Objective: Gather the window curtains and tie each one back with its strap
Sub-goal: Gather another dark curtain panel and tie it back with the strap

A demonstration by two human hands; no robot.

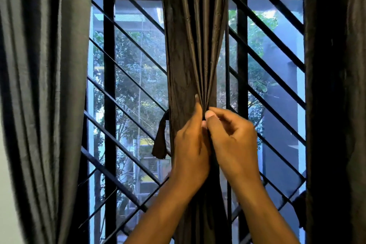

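Note:
A dark brown middle curtain (190, 49) hangs bunched into narrow folds in front of the window. My left hand (191, 144) grips its folds from the left at about mid height. My right hand (231, 136) pinches the curtain's right edge beside it, thumb and fingertips pressed together. The two hands touch at the gathered point. One end of a dark strap (160, 138) hangs loose off the curtain's left side, just left of my left hand. What my right fingers pinch besides fabric is hidden.
A grey curtain (45, 95) hangs at the left and a dark curtain (334, 105) at the right. Behind them is a window with black diagonal grille bars (126, 77), trees and buildings outside. A pale wall strip (6, 194) shows at far left.

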